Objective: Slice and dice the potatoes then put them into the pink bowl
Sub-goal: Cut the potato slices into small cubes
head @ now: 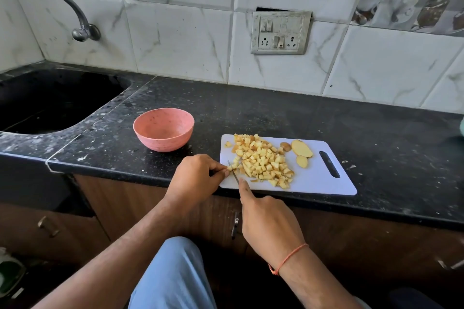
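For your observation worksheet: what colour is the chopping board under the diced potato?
White: the chopping board shows plainly in the head view.

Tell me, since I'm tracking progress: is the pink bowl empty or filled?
Empty. The pink bowl stands upright, its inside showing bare, while the diced potato lies heaped on the cutting board.

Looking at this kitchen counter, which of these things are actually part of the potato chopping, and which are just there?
Part of the job:
diced potato
potato slices
cutting board
knife, held by the right hand
left hand, pinching a potato piece
pink bowl, holding no potato yet

Just there:
sink
tap
wall sockets
cupboard handle
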`<state>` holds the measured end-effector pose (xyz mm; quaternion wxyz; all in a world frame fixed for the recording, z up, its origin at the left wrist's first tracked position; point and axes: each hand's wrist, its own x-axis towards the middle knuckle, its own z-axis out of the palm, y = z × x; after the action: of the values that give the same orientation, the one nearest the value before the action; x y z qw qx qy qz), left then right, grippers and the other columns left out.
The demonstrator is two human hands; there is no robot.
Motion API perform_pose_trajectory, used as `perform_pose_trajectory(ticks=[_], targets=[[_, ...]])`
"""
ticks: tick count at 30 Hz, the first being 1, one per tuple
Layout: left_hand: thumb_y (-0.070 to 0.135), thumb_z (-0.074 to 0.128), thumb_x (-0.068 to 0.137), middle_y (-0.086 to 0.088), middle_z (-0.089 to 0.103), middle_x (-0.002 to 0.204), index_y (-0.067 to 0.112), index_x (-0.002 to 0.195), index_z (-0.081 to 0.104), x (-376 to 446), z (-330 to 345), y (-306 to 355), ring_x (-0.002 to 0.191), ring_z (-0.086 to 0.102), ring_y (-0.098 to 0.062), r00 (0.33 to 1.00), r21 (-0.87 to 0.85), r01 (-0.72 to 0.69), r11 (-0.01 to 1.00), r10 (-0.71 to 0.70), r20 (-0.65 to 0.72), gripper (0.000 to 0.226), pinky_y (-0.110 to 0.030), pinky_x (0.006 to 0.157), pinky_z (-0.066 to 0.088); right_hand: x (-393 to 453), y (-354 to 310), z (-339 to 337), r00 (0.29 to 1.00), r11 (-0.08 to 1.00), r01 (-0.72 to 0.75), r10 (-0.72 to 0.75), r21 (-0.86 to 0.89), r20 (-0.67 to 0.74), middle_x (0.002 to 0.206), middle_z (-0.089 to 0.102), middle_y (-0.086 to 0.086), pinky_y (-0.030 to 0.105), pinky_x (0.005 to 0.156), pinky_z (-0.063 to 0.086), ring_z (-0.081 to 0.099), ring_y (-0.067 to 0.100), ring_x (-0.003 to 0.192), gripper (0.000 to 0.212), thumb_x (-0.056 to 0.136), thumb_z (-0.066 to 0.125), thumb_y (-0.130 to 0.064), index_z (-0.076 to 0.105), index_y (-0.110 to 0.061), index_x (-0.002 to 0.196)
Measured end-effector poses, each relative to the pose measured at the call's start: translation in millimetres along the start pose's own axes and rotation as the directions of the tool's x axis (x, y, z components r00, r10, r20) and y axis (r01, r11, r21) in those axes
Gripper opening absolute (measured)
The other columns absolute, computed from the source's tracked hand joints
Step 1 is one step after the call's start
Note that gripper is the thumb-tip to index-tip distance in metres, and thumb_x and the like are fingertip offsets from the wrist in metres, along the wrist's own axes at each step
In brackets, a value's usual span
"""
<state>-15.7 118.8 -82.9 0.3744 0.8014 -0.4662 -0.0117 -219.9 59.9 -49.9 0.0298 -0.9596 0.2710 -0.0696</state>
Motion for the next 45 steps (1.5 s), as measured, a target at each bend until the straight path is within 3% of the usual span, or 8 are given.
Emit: perform_pose_trajectory(ticks=[3,7,18,24,29,33,41,45], targets=[[0.043,0.078,0.094,0.021,0.071,0.091,0.035,0.104,0.085,-1.2,-0.8,1.4,0.084,0.066,-0.002,1.0,-0.002,0.022,1.0,-0.022,-0.001,0.015,-0.031,0.077,0.057,-19.3,5.4,-3.8,1.0,1.0,0.003,-0.003,-0.008,0.023,0.069,0.049,-0.005,0.03,0.051,0.034,0.047,0.012,0.058,0.066,0.108,0.039,-0.023,0.006,-0.025,0.166],[0.044,0.081,0.092,0.021,0.073,0.091,0.033,0.099,0.086,-1.4,-0.5,1.9,0.083,0.067,-0.002,0.997,-0.059,0.08,0.995,-0.08,-0.004,0.014,-0.028,0.074,0.056,-34.6,15.9,-9.1,1.0,0.999,-0.005,0.006,-0.038,0.03,0.07,0.053,-0.005,0.029,0.049,0.033,0.046,0.011,0.055,0.069,0.107,0.037,-0.021,0.0,-0.027,0.165],[0.039,0.08,0.093,0.024,0.071,0.095,0.035,0.102,0.085,-4.4,0.8,-3.1,0.087,0.065,0.004,0.999,-0.073,0.055,0.996,-0.055,0.001,0.012,-0.013,0.069,0.045,-28.1,10.9,-5.8,0.991,0.999,-0.014,0.019,0.04,-0.133,0.06,0.048,-0.007,0.024,0.044,0.023,0.044,0.011,0.048,0.064,0.108,0.042,-0.029,0.015,-0.028,0.166],[0.039,0.08,0.093,0.022,0.072,0.095,0.034,0.102,0.085,-2.9,-1.0,-0.8,0.086,0.067,0.001,0.998,-0.074,0.06,0.995,-0.059,0.011,0.011,-0.018,0.072,0.051,-19.1,1.2,-3.2,0.992,0.999,0.045,-0.046,-0.011,-0.118,0.063,0.053,-0.007,0.029,0.044,0.028,0.052,0.014,0.053,0.066,0.105,0.044,-0.025,0.017,-0.023,0.166],[0.039,0.081,0.093,0.022,0.072,0.096,0.034,0.103,0.086,-2.2,-1.6,-1.1,0.087,0.067,0.0,0.998,-0.075,0.06,0.995,-0.06,0.008,0.012,-0.022,0.075,0.055,-12.2,-0.5,-5.1,0.999,0.999,0.023,-0.025,-0.036,-0.046,0.075,0.06,-0.003,0.036,0.056,0.049,0.059,0.017,0.065,0.067,0.108,0.039,-0.024,0.006,-0.024,0.166],[0.039,0.081,0.092,0.022,0.072,0.096,0.033,0.103,0.085,-2.1,-1.8,-0.6,0.086,0.067,0.0,0.997,-0.086,0.073,0.994,-0.072,0.014,0.013,-0.024,0.075,0.057,-8.5,-2.4,-2.9,0.998,0.999,0.015,-0.017,-0.032,-0.054,0.07,0.057,-0.005,0.032,0.051,0.041,0.057,0.013,0.061,0.066,0.108,0.039,-0.024,0.007,-0.025,0.166],[0.037,0.083,0.091,0.022,0.073,0.095,0.034,0.101,0.086,-2.0,-2.2,-0.9,0.087,0.068,0.003,0.996,-0.109,0.086,0.99,-0.084,0.022,0.011,-0.021,0.077,0.057,-4.6,-4.7,-0.3,0.999,0.997,0.02,-0.022,-0.069,-0.028,0.07,0.055,-0.004,0.034,0.052,0.041,0.058,0.016,0.063,0.069,0.106,0.039,-0.02,0.006,-0.022,0.166],[0.036,0.084,0.091,0.023,0.073,0.095,0.034,0.1,0.086,-1.5,-2.5,-0.8,0.087,0.067,0.004,0.996,-0.117,0.089,0.989,-0.087,0.027,0.01,-0.021,0.077,0.057,2.5,-6.1,0.0,0.999,0.996,0.023,-0.025,-0.09,-0.02,0.07,0.053,-0.003,0.031,0.047,0.028,0.05,0.015,0.059,0.068,0.105,0.038,-0.016,0.008,-0.019,0.166]])
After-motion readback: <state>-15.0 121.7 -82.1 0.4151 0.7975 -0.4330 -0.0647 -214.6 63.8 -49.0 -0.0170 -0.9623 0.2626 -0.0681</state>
